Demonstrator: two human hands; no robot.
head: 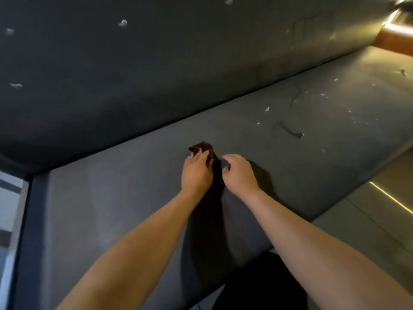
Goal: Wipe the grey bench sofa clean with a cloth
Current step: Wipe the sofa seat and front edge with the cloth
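the left hand [196,172] lies on top of a dark brown cloth [202,148], its fingers bent down into the bunched fabric and gripping it against the seat; only the far end of the cloth shows past the fingertips, the rest is hidden beneath the palm and in shadow. just beside it, not touching, the right hand [240,175] hovers low over the seat with its fingers loosely curled and nothing in them. both bare forearms reach in from the bottom edge.

the cloth sits near the middle of the grey bench sofa seat [116,198], a little in front of the seam where the seat meets the darker backrest [178,63]. to the right along the seat lie white flecks [267,109] and dark scuff marks [288,129], well apart from the hands. the backrest also carries a few pale spots [122,23].

a glossy floor [368,220] with a thin bright line runs along the right side. an orange-brown object [395,39] pokes in at the top right corner; what it is cannot be told. dark clothing [257,285] shows between the forearms at the bottom.
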